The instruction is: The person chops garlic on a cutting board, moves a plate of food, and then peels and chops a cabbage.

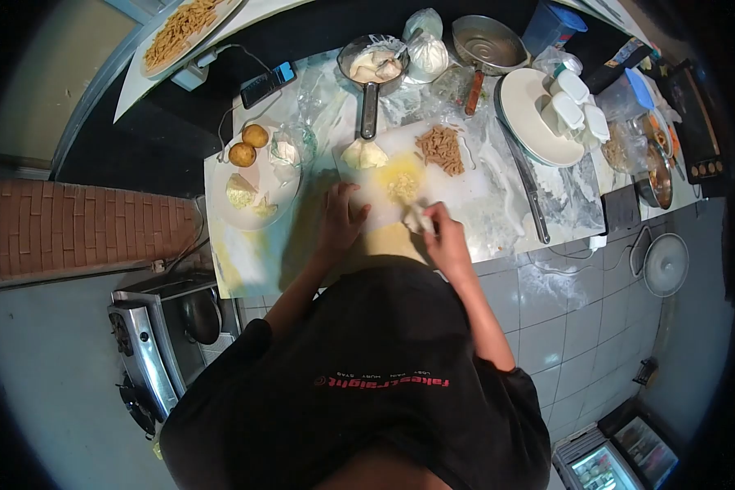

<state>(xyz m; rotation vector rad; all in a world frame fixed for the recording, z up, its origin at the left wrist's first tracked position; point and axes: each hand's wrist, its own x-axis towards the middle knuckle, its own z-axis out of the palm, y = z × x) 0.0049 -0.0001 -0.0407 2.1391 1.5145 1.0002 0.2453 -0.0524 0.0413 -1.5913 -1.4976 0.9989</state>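
Note:
My left hand [340, 216] rests on the near left edge of a white cutting board [384, 216], its fingers apart and holding nothing. With my right hand [447, 237] I pinch a pale, crumpled piece [417, 219] whose kind I cannot make out, at the board's near edge. Just beyond it lies a small heap of pale yellow chopped bits [401, 186] on a yellow-stained patch. A pile of brown strips [441, 151] sits at the board's far right. At its far left is a pale, cream-coloured lump [365, 153].
A plate [257, 220] with two round brown items [248, 145] and pale green shreds stands left. Behind are a saucepan [372, 69] of white mixture, a phone [268, 85] and a metal pan [490, 45]. A long knife [533, 196] and an oval platter [521, 98] with white containers lie right.

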